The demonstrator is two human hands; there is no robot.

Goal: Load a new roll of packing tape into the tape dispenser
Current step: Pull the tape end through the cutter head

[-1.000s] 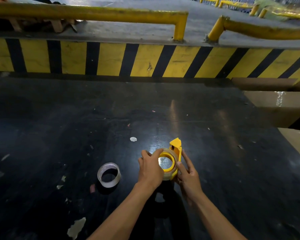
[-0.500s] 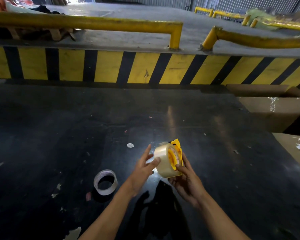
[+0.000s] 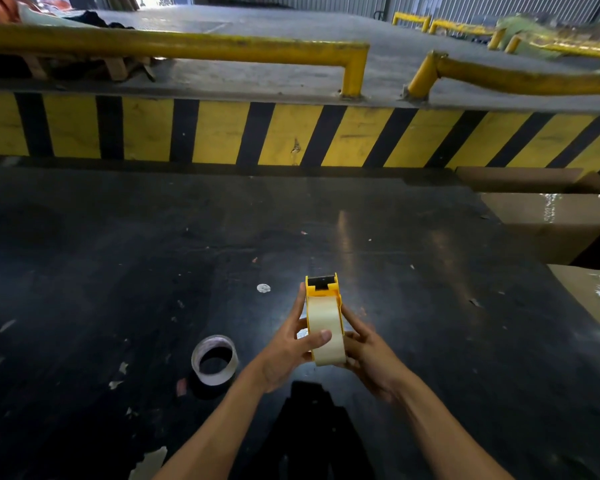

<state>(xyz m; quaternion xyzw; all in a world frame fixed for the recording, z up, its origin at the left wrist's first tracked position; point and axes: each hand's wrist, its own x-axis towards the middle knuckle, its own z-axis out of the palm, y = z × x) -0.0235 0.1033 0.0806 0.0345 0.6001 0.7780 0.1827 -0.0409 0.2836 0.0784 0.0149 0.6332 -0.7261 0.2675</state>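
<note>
Head view: the left hand [image 3: 284,351] lays its thumb across the new tape roll [image 3: 324,327], fingers wrapped behind; the right hand [image 3: 368,355] clasps the yellow dispenser [image 3: 323,289] at three o'clock, likely steadying both to find the tape's end. A spent core [image 3: 214,360] lies at nine o'clock.

Colours and patterns, head view.
Tape dispenser [image 3: 323,289]: bright yellow body, black part at its far end. Roll of packing tape [image 3: 324,323] seated in it: pale cream, translucent. Second roll [image 3: 214,359] on the floor [image 3: 118,254]: clear, whitish-grey rim, dark centre. Floor: glossy black, flecked with pale scraps and one white spot [image 3: 263,288]. Kerb [image 3: 222,133]: yellow and black stripes, slanting toward the right end. Rails [image 3: 187,46]: yellow, scuffed. Cardboard boxes [image 3: 548,216]: brown.
</note>
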